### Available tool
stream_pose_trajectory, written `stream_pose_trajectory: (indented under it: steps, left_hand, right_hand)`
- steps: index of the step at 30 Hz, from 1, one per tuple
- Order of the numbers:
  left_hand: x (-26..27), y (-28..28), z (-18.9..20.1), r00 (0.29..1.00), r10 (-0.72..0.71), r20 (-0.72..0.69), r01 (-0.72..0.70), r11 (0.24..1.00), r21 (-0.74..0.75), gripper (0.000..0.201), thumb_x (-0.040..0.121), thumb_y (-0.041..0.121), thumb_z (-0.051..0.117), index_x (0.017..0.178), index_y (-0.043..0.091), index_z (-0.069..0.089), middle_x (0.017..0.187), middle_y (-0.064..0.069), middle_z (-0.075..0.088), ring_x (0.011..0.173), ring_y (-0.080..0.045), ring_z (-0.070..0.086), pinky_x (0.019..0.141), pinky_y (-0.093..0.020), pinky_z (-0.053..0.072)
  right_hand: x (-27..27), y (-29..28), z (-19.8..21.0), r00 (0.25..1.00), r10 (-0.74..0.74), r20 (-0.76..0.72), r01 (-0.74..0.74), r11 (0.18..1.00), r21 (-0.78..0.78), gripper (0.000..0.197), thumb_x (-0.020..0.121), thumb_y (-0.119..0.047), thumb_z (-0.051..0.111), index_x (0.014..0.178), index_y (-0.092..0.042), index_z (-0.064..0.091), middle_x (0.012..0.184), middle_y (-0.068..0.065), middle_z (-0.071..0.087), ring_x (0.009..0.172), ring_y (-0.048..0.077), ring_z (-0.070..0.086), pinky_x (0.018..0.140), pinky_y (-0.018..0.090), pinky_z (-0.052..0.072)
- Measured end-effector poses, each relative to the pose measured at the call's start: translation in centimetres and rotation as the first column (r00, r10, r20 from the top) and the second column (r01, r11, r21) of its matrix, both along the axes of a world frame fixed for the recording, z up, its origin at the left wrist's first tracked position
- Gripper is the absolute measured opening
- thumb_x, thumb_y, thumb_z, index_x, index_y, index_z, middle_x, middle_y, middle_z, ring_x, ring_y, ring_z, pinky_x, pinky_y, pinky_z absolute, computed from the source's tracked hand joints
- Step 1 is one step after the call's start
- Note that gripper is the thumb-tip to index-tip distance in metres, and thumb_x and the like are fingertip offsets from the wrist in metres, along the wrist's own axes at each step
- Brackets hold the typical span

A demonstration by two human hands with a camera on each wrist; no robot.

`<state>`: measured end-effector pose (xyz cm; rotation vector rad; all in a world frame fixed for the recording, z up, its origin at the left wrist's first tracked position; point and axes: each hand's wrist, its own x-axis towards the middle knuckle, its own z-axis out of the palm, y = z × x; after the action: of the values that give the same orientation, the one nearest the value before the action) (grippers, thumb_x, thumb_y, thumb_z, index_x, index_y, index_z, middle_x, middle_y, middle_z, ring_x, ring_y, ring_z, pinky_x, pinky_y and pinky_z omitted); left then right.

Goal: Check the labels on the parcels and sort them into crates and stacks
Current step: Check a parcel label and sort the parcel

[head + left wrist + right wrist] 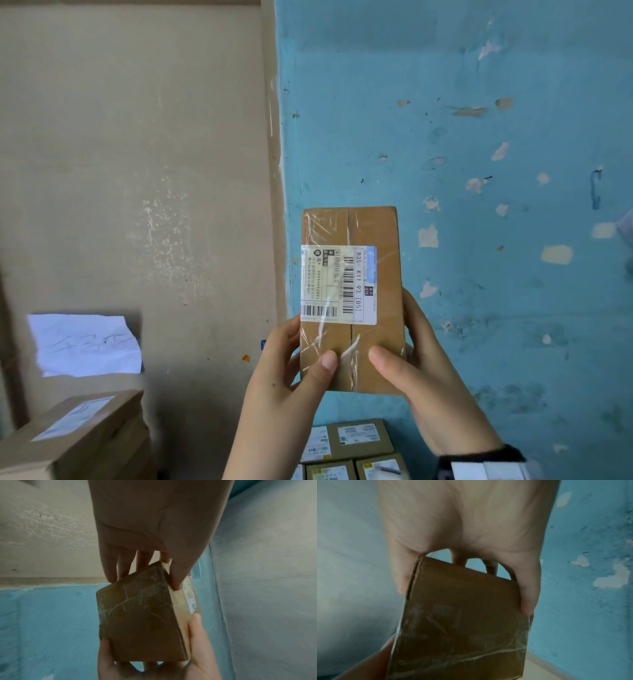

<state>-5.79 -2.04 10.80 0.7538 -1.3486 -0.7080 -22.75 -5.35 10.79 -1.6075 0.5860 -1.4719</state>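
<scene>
A taped cardboard parcel (352,301) is held upright before a blue wall (479,137), left hand (291,370) and right hand (421,370) gripping its lower end; thumbs are best kept below the white label (337,284) so its sideways code stays readable.

Taped cardboard parcel (140,623) held between two hands before a blue and beige wall (48,615)

The left hand (154,527) reaches down from the top, its fingers (109,566) on the parcel's upper edge and the thumb on the labelled side. The right hand (154,669) cups the lower end from below, its thumb beside a white label (191,599) seen edge-on, its print unreadable.
</scene>
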Motion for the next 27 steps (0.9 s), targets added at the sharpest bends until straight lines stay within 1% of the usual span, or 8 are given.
stream_pose_trajectory:
  steps: [3, 5, 10, 13, 17, 20, 24, 27]
  left_hand:
    - [0.1, 0.1, 0.1, 0.995, 0.101, 0.023, -0.100, 0.995, -0.017, 0.035, 0.081, 0.028, 0.073, 0.112, 0.037, 0.061, 0.100, 0.021, 0.072, 0.093, 0.000, 0.069, 0.067, -0.013, 0.052]
    - [0.4, 0.0, -0.1, 0.982, 0.184, 0.029, -0.183, 0.983, -0.031, 0.040, 0.088, 0.013, 0.069, 0.114, 0.042, 0.059, 0.100, 0.026, 0.071, 0.095, 0.003, 0.067, 0.072, -0.017, 0.054]
    - [0.9, 0.1, -0.4, 0.953, 0.302, 0.020, -0.301, 0.953, -0.023, 0.078, 0.091, 0.000, 0.060, 0.102, 0.076, 0.048, 0.123, 0.015, 0.064, 0.114, -0.011, 0.063, 0.095, -0.052, 0.053]
    - [0.9, 0.3, -0.4, 0.958, 0.281, 0.054, -0.282, 0.960, 0.004, 0.077, 0.094, -0.001, 0.055, 0.100, 0.075, 0.049, 0.128, 0.011, 0.062, 0.116, -0.019, 0.062, 0.093, -0.060, 0.051]
    - [0.5, 0.8, -0.4, 0.964, 0.260, 0.060, -0.262, 0.964, 0.033, 0.070, 0.097, 0.004, 0.051, 0.100, 0.074, 0.052, 0.130, 0.018, 0.058, 0.117, -0.007, 0.060, 0.099, -0.050, 0.051]
    - [0.2, 1.3, -0.4, 0.981, 0.183, 0.057, -0.187, 0.980, 0.061, 0.032, 0.090, 0.040, 0.055, 0.114, 0.060, 0.052, 0.134, 0.020, 0.055, 0.117, 0.001, 0.057, 0.102, -0.037, 0.050]
    - [0.6, 1.3, -0.7, 0.998, 0.017, 0.063, -0.027, 0.988, 0.153, 0.086, 0.057, 0.085, 0.064, 0.134, 0.056, 0.037, 0.139, 0.028, 0.049, 0.127, 0.003, 0.050, 0.104, -0.031, 0.049]
    - [0.4, 1.3, -0.4, 0.997, -0.029, 0.078, 0.017, 0.987, 0.160, 0.077, 0.062, 0.076, 0.067, 0.128, 0.064, 0.029, 0.122, 0.045, 0.050, 0.114, 0.020, 0.049, 0.089, -0.013, 0.051]
  right_hand:
    - [-0.1, -0.1, -0.3, 1.000, 0.027, 0.006, -0.027, 0.999, 0.021, 0.099, 0.052, -0.072, 0.081, 0.140, -0.053, 0.039, 0.136, 0.005, 0.057, 0.122, 0.028, 0.058, 0.103, 0.053, 0.045]
    - [0.0, -0.2, -0.6, 1.000, -0.010, 0.010, 0.010, 1.000, 0.016, 0.096, 0.049, -0.076, 0.079, 0.135, -0.057, 0.043, 0.144, 0.003, 0.050, 0.126, 0.023, 0.055, 0.106, 0.051, 0.043]
    - [0.3, -0.5, -1.4, 0.971, -0.205, 0.122, 0.200, 0.978, 0.056, 0.079, 0.043, -0.066, 0.084, 0.114, -0.071, 0.050, 0.131, -0.033, 0.052, 0.125, 0.008, 0.052, 0.106, 0.047, 0.043]
    - [0.1, -0.6, -1.8, 0.977, -0.191, 0.098, 0.184, 0.980, 0.081, 0.084, 0.041, -0.076, 0.080, 0.120, -0.057, 0.057, 0.132, -0.017, 0.060, 0.129, 0.018, 0.051, 0.111, 0.053, 0.037]
    - [0.1, 0.1, -1.8, 0.977, -0.190, 0.102, 0.187, 0.982, 0.035, 0.075, 0.053, -0.071, 0.080, 0.121, -0.045, 0.062, 0.128, -0.013, 0.064, 0.130, 0.016, 0.051, 0.112, 0.051, 0.035]
    - [0.0, 0.5, -1.6, 0.969, -0.192, 0.155, 0.187, 0.981, 0.046, 0.046, 0.066, -0.044, 0.084, 0.108, -0.051, 0.068, 0.123, -0.016, 0.067, 0.127, 0.010, 0.053, 0.114, 0.046, 0.035]
    - [0.0, 0.5, -1.8, 0.963, -0.237, 0.131, 0.237, 0.971, 0.014, 0.048, 0.072, -0.034, 0.082, 0.116, -0.046, 0.065, 0.123, -0.011, 0.067, 0.124, 0.014, 0.056, 0.107, 0.046, 0.042]
    - [0.3, 0.7, -1.5, 0.959, -0.263, 0.109, 0.268, 0.963, -0.039, 0.043, 0.075, -0.027, 0.078, 0.110, -0.050, 0.066, 0.116, -0.008, 0.070, 0.116, 0.013, 0.061, 0.089, 0.030, 0.054]
